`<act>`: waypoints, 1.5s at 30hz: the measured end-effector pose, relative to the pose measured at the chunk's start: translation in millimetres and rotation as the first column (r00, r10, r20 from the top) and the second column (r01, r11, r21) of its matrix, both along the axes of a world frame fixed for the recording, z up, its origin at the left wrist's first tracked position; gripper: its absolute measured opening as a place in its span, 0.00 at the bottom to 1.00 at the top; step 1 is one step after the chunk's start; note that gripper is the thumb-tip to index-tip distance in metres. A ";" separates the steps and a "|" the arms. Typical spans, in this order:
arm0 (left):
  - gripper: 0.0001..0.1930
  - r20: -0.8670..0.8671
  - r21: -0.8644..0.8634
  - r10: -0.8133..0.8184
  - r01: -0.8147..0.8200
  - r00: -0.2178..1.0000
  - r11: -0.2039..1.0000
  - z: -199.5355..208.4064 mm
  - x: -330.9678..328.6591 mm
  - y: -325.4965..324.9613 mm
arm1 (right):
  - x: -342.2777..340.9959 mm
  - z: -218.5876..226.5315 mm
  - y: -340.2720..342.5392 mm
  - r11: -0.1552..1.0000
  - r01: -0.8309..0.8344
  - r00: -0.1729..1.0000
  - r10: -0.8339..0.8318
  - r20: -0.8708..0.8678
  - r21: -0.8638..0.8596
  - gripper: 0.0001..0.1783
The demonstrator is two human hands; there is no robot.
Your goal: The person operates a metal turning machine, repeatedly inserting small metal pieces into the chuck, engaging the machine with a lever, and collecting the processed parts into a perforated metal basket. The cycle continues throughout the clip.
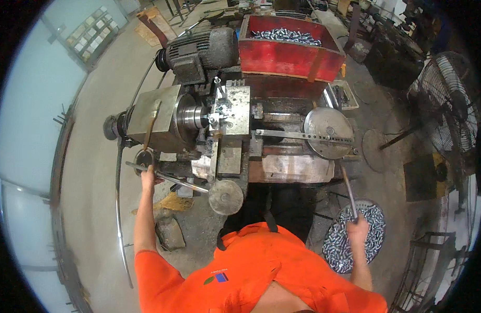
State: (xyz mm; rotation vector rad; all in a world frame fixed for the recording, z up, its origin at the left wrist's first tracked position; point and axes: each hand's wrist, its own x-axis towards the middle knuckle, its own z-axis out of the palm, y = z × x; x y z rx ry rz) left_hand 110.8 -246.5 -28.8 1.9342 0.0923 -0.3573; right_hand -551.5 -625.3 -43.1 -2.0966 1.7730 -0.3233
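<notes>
At the left, my left hand [148, 178] is closed round a long metal lever [185, 183], which runs to a round steel disc [226, 197] at the front of a small lathe. My right hand [357, 229] grips the lower end of another lever [348, 189], which slants up toward a larger round plate [328, 125] at the lathe's right end. Between them, the chuck [191, 117] faces a steel tool block [235, 109]. A small shiny part shows at the chuck's nose; its exact kind is too small to tell. A flat perforated bar [287, 134] reaches across the larger plate.
A red box [287, 60] of small metal parts stands behind the lathe, beside a greasy electric motor [201, 52]. Below my right hand is a round basket [378, 208] heaped with similar parts. A large fan [446, 104] stands at the right. A belt [119, 193] hangs at the left.
</notes>
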 end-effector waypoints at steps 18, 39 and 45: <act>0.24 0.110 0.816 -0.575 0.256 0.811 0.518 -103.2 -9.5 43.5 | 37.4 -35.6 -65.8 0.841 -0.175 0.982 0.189 -0.027 -0.512 0.45; 0.26 -0.100 0.892 -0.640 0.354 0.762 0.281 -126.1 -55.4 14.6 | 165.1 53.9 -73.6 0.754 -0.481 0.796 0.590 0.139 -0.447 0.19; 0.24 -0.017 0.734 -0.556 0.387 0.831 0.557 -67.7 -32.1 68.7 | 345.0 161.9 -37.8 0.521 -0.674 0.479 0.848 0.227 -0.523 0.21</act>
